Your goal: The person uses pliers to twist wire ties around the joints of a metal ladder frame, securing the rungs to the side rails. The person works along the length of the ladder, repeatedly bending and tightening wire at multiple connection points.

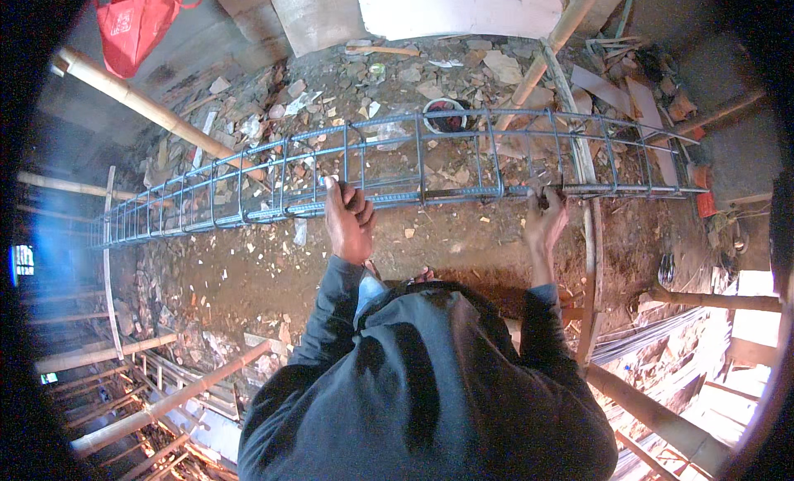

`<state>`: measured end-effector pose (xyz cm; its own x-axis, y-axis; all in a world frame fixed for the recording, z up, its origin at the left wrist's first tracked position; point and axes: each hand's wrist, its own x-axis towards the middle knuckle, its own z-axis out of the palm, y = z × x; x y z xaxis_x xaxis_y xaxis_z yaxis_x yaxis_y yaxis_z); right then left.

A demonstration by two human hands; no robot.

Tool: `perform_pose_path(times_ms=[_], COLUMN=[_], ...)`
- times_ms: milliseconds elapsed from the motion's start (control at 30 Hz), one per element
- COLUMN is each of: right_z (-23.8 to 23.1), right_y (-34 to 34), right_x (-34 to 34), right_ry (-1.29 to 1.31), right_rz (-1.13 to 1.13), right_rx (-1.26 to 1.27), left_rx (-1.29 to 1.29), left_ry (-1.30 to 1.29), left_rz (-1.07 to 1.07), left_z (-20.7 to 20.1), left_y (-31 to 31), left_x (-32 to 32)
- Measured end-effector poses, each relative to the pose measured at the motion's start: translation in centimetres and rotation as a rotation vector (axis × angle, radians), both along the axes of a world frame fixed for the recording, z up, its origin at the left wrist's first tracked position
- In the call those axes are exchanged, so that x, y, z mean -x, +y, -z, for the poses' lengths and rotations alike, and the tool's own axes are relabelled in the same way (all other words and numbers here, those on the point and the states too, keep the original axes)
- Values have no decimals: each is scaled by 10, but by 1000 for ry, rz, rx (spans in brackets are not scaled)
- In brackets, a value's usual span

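A long steel rebar cage (459,195), with square stirrups along parallel ribbed bars, stretches across the view in front of me. My left hand (351,224) is closed at the near bar, left of the middle, thumb raised; what its fingers hold is hidden. Farther right, my right hand (546,223) has its curled fingers around the near bar, close to a stirrup. Under the cage's right part runs a narrow wooden plank (589,266), and a thin upright strip (110,224) stands near its far left end.
Rubble and scraps cover the dirt ground (430,241). Beyond the cage sits a round bucket (445,101). Bamboo poles (157,105) slant in at upper left, upper right (538,71) and lower left (178,400). A red bag (136,26) hangs at upper left.
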<state>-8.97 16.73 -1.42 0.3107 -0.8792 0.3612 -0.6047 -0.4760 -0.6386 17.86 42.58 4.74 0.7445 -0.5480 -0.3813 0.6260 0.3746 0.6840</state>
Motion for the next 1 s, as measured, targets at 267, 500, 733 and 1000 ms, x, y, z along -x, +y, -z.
perform_pose_path(times_ms=[267,500,733,1000], right_z=[-22,-87,-34,-72], right_y=[4,62,156,157], right_x=[-3,-27,-67,-70], right_ry=[84,-156,-61,0], right_rz=[5,-120,-616,-723], right_rx=[-28,51,-552,-213], left_rx=[-195,87,-21,42], left_ry=[-54,77,140,261], left_rz=[44,276,7,88], left_z=[29,33,-19,-32], left_y=[-9,-22,-75,-71], left_x=[19,45,66,30])
